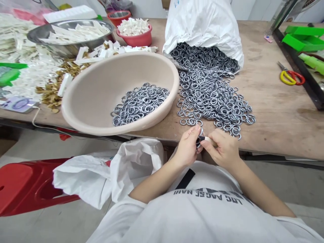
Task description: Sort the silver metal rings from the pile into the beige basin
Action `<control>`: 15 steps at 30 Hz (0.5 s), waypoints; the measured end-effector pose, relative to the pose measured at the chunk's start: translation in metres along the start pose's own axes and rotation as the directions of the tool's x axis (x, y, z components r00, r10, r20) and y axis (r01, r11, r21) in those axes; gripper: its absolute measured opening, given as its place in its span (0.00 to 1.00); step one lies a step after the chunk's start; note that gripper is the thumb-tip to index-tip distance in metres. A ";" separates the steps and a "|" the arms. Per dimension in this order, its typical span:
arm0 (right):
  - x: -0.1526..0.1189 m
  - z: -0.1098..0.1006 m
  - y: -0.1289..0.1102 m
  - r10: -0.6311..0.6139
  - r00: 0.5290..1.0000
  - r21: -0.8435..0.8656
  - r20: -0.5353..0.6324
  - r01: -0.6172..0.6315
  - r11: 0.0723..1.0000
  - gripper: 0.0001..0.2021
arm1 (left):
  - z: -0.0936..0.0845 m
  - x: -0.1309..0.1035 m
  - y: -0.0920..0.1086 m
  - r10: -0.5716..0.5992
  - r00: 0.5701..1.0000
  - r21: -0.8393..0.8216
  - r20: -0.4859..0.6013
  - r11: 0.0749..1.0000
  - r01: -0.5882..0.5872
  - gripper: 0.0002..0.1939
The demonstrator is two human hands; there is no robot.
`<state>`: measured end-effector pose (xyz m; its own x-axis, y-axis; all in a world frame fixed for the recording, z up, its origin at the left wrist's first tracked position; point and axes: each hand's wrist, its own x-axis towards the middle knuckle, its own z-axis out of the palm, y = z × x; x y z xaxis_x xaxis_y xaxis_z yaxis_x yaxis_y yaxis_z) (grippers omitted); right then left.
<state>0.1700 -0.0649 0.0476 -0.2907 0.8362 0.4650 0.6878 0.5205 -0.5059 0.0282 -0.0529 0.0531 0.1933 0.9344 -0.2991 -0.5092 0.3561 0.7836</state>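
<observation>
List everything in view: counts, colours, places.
Table: one, brown, centre.
Sack: one, white, back centre.
Basin: one, beige, left of sack.
Rings: many, grey, before sack, in basin.
Steel bowl: one, silver, back left.
Small bowls: two, red, behind basin.
White pieces: many, left, some in bowls.
Scraps: many, brown, left of basin.
Scissors: one, red-yellow, right.
Trays: two, green, far right.
Stool: one, red, left.
Loose sacking: count unclear, white, by stool.
Left hand: one, bare, holding ring.
Right hand: one, bare, pinching black-white piece.

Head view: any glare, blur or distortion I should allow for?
Head view: bright, fairly even light; small glints on the loose rings; white strips at far left look smeared and stretched; the dark piece between left hand and right hand is too small to make out.
</observation>
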 end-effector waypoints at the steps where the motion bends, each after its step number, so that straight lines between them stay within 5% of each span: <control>1: 0.001 0.000 0.001 -0.004 1.000 -0.007 0.002 0.004 1.000 0.16 | 0.000 0.000 -0.001 -0.002 1.000 -0.001 0.001 1.000 0.002 0.23; 12: 0.001 0.002 0.003 -0.029 0.999 0.042 0.017 0.028 0.999 0.18 | 0.000 0.000 -0.004 -0.032 0.999 -0.007 -0.007 0.999 0.032 0.24; 15: 0.004 0.004 0.013 0.081 0.996 0.106 0.045 -0.086 0.991 0.20 | 0.000 -0.003 -0.006 -0.040 0.999 -0.006 0.035 0.999 0.041 0.24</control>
<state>0.1754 -0.0536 0.0402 -0.2632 0.8826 0.3894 0.6355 0.4623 -0.6184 0.0313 -0.0575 0.0493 0.2429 0.9188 -0.3112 -0.5060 0.3937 0.7674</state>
